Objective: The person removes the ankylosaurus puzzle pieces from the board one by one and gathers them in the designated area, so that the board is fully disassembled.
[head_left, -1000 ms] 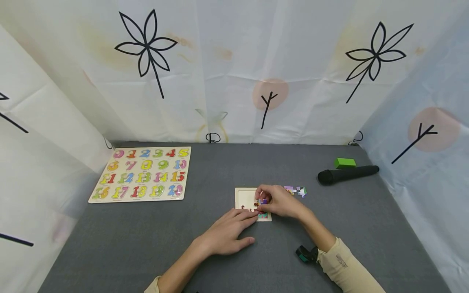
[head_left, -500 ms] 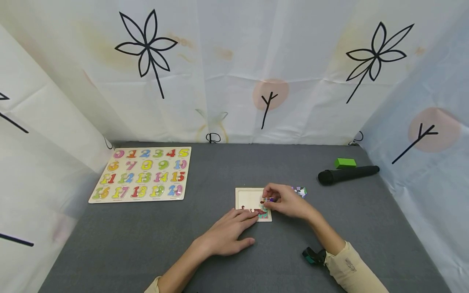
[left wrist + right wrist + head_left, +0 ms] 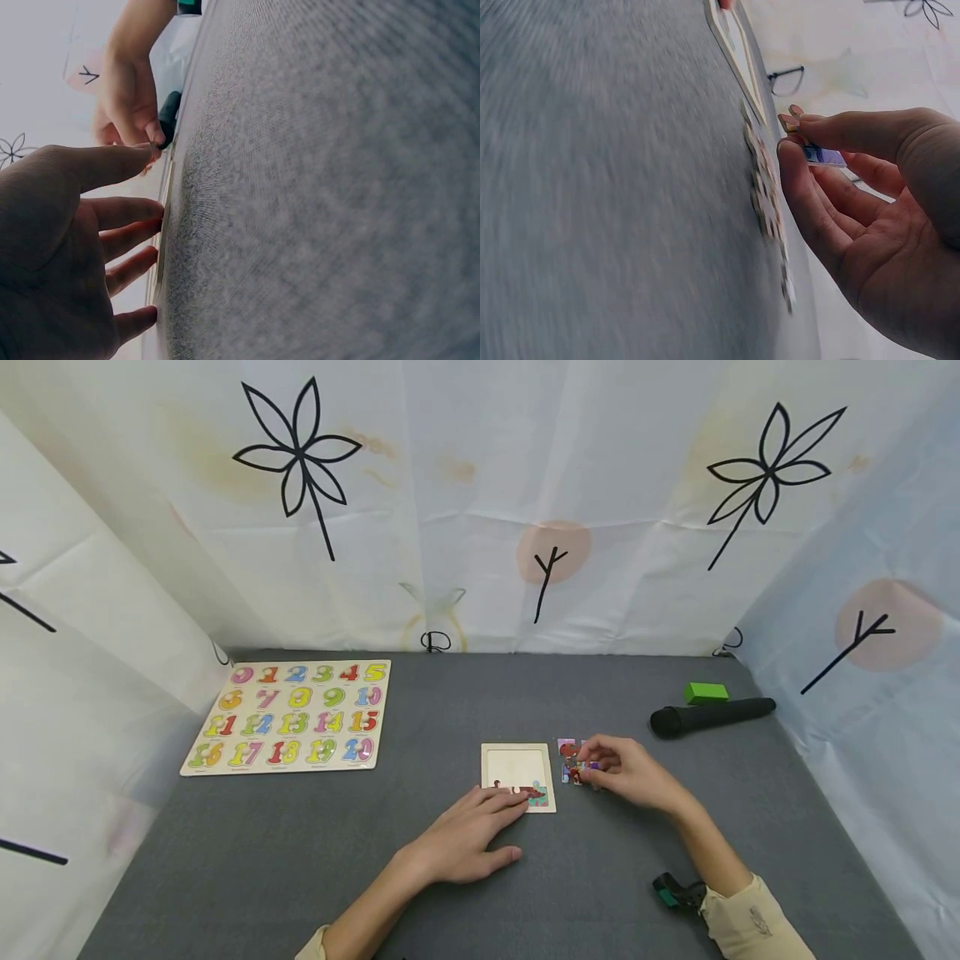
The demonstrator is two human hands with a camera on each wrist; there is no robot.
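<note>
A small wooden jigsaw frame (image 3: 516, 763) lies in the middle of the table, with reddish and green pieces along its lower part and pale bare wood above. Outstretched fingers of my left hand (image 3: 468, 837) rest on its lower edge, covering some of those pieces. Just right of the frame, my right hand (image 3: 632, 773) pinches a jigsaw piece (image 3: 823, 156) between thumb and forefinger, partly purple in the right wrist view. Loose jigsaw pieces (image 3: 567, 750) lie on the table beneath that hand, which hides part of them.
A number puzzle board (image 3: 288, 718) lies at the back left. Toward the back right are a black microphone (image 3: 712, 717) and a green block (image 3: 706, 693). Patterned white cloth (image 3: 480, 485) walls in the grey table (image 3: 450, 693).
My right hand has moved right, from over the frame to the loose pieces, carrying the jigsaw piece off the frame. The left hand stays still.
</note>
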